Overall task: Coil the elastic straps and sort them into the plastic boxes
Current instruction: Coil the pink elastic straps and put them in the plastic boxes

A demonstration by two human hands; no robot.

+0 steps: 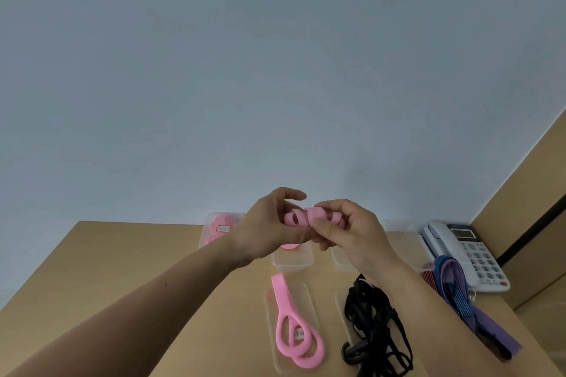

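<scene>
– Most of the view is pale wall (275,70). What lies under it?
– One wooden table (122,269). At its right edge sits a white telephone (471,254), with a bundle of blue and purple straps (459,294) lying partly across its near side.
– And the black heap?
– Black straps (373,324), tangled, near the table's front, right of centre. Just left of them a loose pink strap (291,330) lies looped on a clear lid (306,294).
– The boxes?
– Behind those. A plastic box (214,229) at the left holds pink coils; another box (292,260) is below the hands.
– What about the hands?
– Both are raised above the boxes. The left hand (269,229) curls its fingers round one end of a pink coil (301,217), and the right hand (352,236) pinches the other end between thumb and fingers. That coil is in the air, touching neither box nor table.
</scene>
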